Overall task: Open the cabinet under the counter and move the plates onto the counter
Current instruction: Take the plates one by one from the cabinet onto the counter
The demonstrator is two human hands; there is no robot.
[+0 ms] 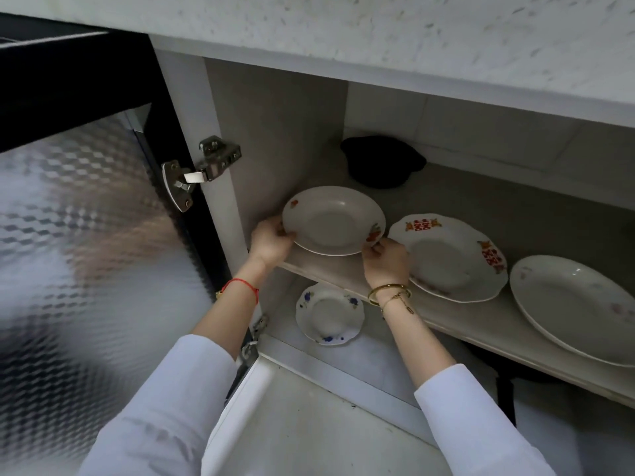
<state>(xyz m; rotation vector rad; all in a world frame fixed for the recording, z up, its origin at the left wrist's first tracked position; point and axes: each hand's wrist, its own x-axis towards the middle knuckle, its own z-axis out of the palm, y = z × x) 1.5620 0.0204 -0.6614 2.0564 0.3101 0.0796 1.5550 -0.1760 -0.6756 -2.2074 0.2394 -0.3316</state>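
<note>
The cabinet under the pale speckled counter (412, 32) stands open. On its shelf (464, 324), at the left end, a white plate with small red flowers (333, 221) is tilted up off the board. My left hand (269, 240) grips its left rim and my right hand (386, 261) pinches its right rim. Beside it lies a scalloped plate with red characters (450, 259), and at the far right a large white oval plate (577, 307). A small plate with blue flowers (330, 314) lies on the cabinet floor below.
The cabinet door (86, 235), with patterned glass and a black frame, is swung open at the left on a metal hinge (202, 170). A black pot (381, 163) sits at the back of the shelf. A dark object sits under the shelf at the right.
</note>
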